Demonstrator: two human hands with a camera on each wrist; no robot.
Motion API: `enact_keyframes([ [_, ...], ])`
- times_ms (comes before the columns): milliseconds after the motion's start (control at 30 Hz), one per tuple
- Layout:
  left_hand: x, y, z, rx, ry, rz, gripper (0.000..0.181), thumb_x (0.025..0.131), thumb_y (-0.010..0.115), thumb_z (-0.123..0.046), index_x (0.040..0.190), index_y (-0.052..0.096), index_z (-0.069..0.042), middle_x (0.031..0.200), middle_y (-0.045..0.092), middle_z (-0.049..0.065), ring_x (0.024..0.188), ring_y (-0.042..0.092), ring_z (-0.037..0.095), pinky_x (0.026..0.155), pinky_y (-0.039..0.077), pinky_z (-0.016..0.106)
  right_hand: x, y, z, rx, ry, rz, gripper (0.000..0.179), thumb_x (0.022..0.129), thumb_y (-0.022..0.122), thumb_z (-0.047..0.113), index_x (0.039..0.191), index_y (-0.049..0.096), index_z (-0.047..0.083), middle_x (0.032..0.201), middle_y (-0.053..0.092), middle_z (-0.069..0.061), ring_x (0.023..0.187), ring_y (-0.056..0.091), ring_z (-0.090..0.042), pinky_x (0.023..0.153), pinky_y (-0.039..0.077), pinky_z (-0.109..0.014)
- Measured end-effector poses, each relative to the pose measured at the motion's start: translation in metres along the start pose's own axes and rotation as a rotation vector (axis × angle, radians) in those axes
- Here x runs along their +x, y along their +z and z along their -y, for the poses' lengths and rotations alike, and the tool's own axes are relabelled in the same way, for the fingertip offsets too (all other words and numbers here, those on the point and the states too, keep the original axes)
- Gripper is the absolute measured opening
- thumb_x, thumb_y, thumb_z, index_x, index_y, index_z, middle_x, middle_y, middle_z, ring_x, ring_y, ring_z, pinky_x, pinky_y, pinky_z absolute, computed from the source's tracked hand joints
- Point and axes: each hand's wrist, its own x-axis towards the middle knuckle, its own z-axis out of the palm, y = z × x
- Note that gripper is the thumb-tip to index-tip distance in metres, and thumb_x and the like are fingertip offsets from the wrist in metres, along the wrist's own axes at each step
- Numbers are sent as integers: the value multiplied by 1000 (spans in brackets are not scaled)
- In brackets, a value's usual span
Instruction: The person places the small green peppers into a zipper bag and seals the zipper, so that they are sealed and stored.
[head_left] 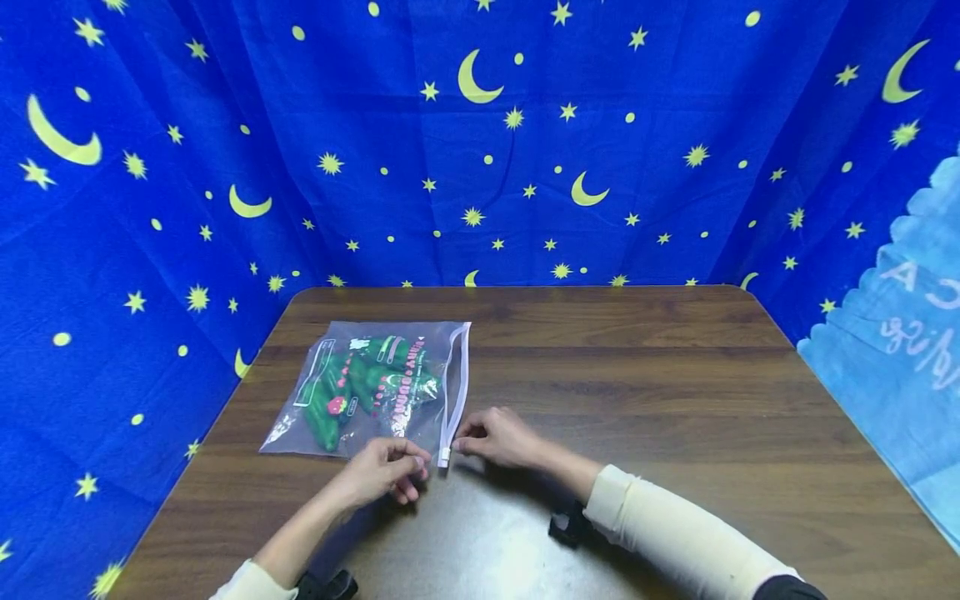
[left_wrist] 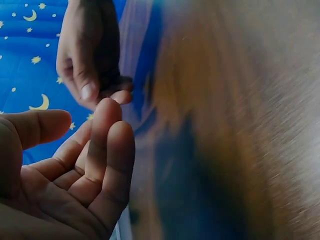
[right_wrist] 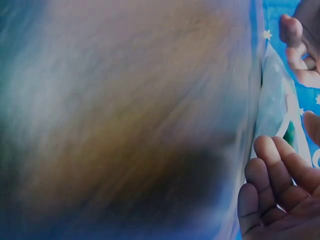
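Note:
A clear plastic zip bag [head_left: 416,421] with pink and white print lies flat on the left half of the table. Green things [head_left: 322,421] show through it; their kind is hard to tell. Its white slider [head_left: 445,455] sits at the near end of the zip strip, which runs along the bag's right side. My left hand [head_left: 382,471] hovers by the near edge, fingers loosely bent and thumb apart, holding nothing. Just right of the slider is my right hand [head_left: 498,437], its fingers [right_wrist: 270,160] relaxed and the thumb apart; whether they touch the bag is unclear.
The brown wooden table [head_left: 637,375] stretches away to the right. Blue cloth [head_left: 525,167] with yellow moons and stars hangs around the back and sides. A light blue scalloped cloth [head_left: 900,333] hangs at the right edge. Dark straps circle both wrists.

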Motion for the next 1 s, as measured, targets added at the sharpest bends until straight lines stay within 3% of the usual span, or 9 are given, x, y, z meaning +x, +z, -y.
enact_keyframes([
  [267,-7,9,13,-89,-58,27,38,92,51,-10,116,51,19,87,68,14,58,63,9,59,57,32,-1,6,7,38,-1,44,20,88,63,30,82,73,14,70,70,2,59,53,2,60,43,-16],
  [400,-10,13,18,-124,-69,18,42,92,51,-10,121,48,20,89,69,17,58,63,10,59,58,33,0,9,9,31,1,44,22,87,64,31,77,72,13,68,69,0,56,50,3,57,41,-16],
  [600,-10,19,23,-162,-89,15,49,90,52,-11,127,43,20,91,69,17,59,64,10,59,57,29,2,14,12,115,68,53,21,86,65,29,77,72,12,67,71,-3,53,59,-6,53,43,-17],
  [733,-9,24,26,-215,-94,-5,52,90,53,-12,129,40,20,96,69,15,62,65,10,61,56,26,3,17,14,163,103,28,20,85,66,27,74,72,10,65,70,-6,50,61,-13,52,43,-18],
  [1000,-3,33,32,-370,-76,-57,56,92,54,-15,132,35,19,99,69,7,68,64,7,66,56,24,5,17,19,194,116,-53,17,83,68,24,72,71,11,63,69,-8,51,52,-3,56,41,-16],
])
